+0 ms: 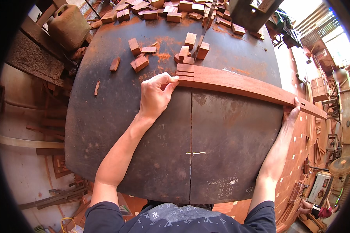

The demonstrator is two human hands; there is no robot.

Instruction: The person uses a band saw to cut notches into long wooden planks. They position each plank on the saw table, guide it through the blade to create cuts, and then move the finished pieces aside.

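Observation:
A long reddish-brown wooden beam [237, 82] lies across the dark metal saw table [155, 128], reaching past its right edge. Parallel slots are cut into its left end. My left hand [156, 93] pinches that end between thumb and fingers. Farther right, my right hand [292, 110] grips the beam near the table's edge, thumb on top and the other fingers mostly hidden beneath. Just behind the slotted end stands a thin upright saw blade [203, 33]. Small cut-off blocks [203, 50] sit around the blade, close to the beam.
More offcuts [140, 62] and sawdust lie left of the blade, with a heap of blocks [151, 14] along the far edge. A dusty jerrycan [68, 26] stands at far left. Above the table hangs a dark machine part [252, 15]. Another person [322, 211] is at lower right.

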